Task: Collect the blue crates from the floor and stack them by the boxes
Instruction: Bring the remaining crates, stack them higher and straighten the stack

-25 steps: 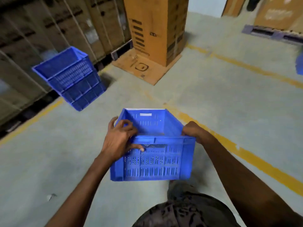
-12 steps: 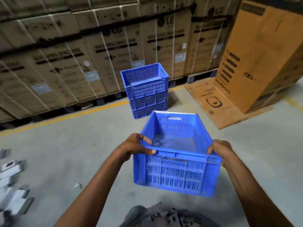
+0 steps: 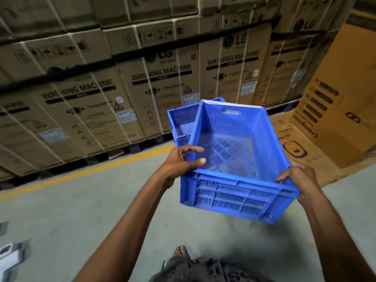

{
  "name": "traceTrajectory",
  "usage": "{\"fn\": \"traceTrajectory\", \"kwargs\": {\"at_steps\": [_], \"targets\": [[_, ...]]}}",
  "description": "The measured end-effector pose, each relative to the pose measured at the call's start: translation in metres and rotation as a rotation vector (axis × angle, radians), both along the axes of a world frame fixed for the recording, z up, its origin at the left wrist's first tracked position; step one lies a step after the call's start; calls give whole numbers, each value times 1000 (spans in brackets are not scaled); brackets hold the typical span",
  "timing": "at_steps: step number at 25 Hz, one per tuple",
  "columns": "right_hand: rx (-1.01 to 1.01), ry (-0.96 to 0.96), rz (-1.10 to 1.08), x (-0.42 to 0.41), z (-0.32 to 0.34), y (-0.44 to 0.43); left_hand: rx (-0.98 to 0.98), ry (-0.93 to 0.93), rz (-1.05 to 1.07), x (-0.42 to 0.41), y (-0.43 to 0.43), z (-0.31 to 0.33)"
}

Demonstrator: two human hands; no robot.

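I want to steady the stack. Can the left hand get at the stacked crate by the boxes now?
Probably not: the left hand grips the rim of the carried crate, which hangs in front of the stacked crate, hiding most of it.

Warehouse: stacked washing-machine cartons [image 3: 158, 94]
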State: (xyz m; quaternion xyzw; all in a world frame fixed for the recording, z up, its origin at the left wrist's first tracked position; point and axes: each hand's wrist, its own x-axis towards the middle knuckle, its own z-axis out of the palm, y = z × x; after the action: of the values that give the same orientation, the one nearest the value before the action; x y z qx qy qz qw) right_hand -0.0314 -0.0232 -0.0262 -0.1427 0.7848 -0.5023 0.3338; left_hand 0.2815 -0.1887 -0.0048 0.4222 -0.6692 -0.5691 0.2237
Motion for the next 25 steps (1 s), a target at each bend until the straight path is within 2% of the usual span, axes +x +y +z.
{"fn": "traceTrajectory", "kwargs": {"at_steps": [2,5,8,11,13,18,22,25], "targets": [[-39,-29,-41,19,7,-56,-60,-28,-25,-2,-71,11],[-87,-68,-128,40,13,-127,-201,-165,-52,-8,-166,26],[-152,-124,-227,36,13,-204,-312,-195,-235,-19,-249,33],[-163,-156,-352,22,6,-281,-638,-317,-457,-45,-340,30],[-139,-147,-431,13,-7,-335,-767,-369,-554,-67,-410,14],[-70,-63,-433,5,-40,-447,-828,-479,-658,-107,-542,-29],[-100,-107,-562,28,-58,-515,-790,-408,-730,-114,-624,-55],[-127,-49,-683,58,-93,-554,-785,-341,-850,-109,-683,-86]]}}
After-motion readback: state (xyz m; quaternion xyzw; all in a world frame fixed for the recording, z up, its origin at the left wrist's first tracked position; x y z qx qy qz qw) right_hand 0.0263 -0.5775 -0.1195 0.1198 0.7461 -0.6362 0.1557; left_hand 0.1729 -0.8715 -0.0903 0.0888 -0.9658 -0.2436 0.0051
